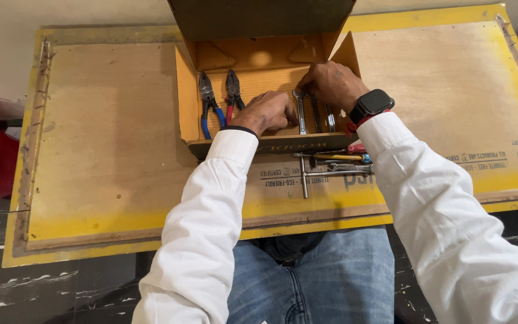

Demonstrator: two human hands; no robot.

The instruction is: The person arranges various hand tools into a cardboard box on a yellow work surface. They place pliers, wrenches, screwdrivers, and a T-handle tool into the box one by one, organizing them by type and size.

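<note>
Spanners (315, 114), slim bare steel, lie side by side in box (187, 90).

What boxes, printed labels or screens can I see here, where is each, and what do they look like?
Cardboard box: open, centre of the board, brown outside, orange inside, dark printing on its near edge.
Printed markings: dark lettering along the yellow plywood board's near edge.
Smartwatch: right wrist, dark rounded-square screen, blank.

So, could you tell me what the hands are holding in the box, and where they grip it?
Both the left hand and right hand touch the spanners near their upper ends; a firm grip cannot be told.
</note>
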